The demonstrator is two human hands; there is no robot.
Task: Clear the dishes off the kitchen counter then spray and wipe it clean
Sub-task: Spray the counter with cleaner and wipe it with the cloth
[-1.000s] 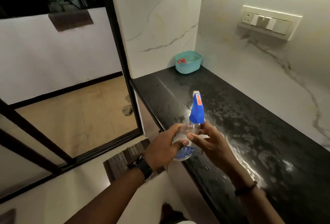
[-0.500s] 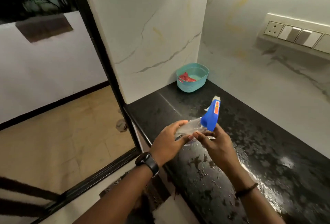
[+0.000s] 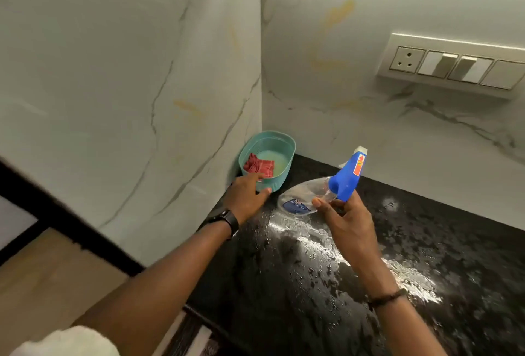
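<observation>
Plastic spray bottle [image 3: 305, 195] slants nozzle upward, clamped in right grip [image 3: 349, 222]; left grip [image 3: 246, 194] apart

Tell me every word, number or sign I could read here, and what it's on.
Nothing is legible.
The label on the bottle: white print on blue, too blurred to read.
The sticker on the trigger: orange-red with a yellow mark, too small to read.
The switch plate: no lettering visible.

Home kitchen corner: wet speckled black stone counter [image 3: 443, 245], white veined marble wall panels [image 3: 127, 71], cream wall plate of socket and switches [image 3: 454, 67], ribbed teal plastic basket [image 3: 284, 175].
</observation>
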